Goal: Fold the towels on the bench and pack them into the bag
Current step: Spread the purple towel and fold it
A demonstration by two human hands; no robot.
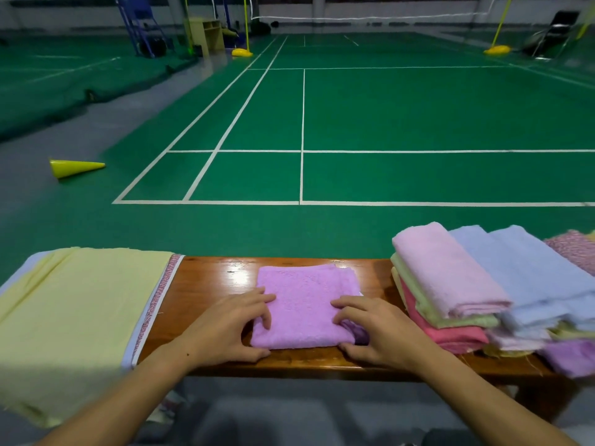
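A folded purple towel (306,304) lies flat in the middle of the wooden bench (209,284). My left hand (228,329) grips its near left corner, fingers curled on top and thumb along the front edge. At the near right corner my right hand (373,333) holds it the same way, fingers bent on top and thumb at the front. A flat pale yellow cloth bag (74,310) with patterned trim covers the bench's left end.
A pile of towels (450,284) in pink, pale green, coral, light blue and purple fills the bench's right end, close to my right hand. Beyond the bench is green court floor with a fallen yellow cone (75,168) at the left.
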